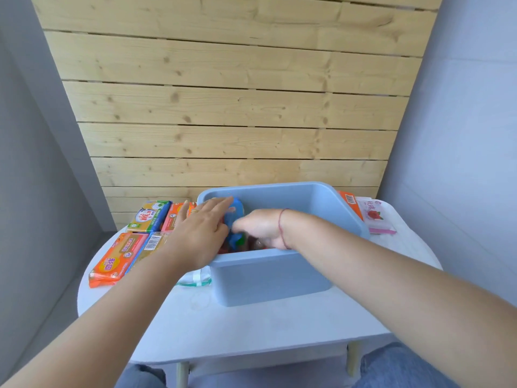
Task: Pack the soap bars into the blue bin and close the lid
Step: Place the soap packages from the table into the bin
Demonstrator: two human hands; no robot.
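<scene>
Packing step: both hands work inside the open light-blue plastic bin (268,278). The left hand (202,233) lies flat, its grip released, against a blue-wrapped soap bar (236,212); the right hand (261,226) is blurred, grip unclear. Next, I judge: fetch the orange packets (117,260) at nine o'clock on the white tabletop (265,331).

We see blue bin (268,278) open, upright, mid-table | blue-wrapped soap bar (235,217) standing inside, left end | orange soap bars (117,259) flat, left of bin
</scene>
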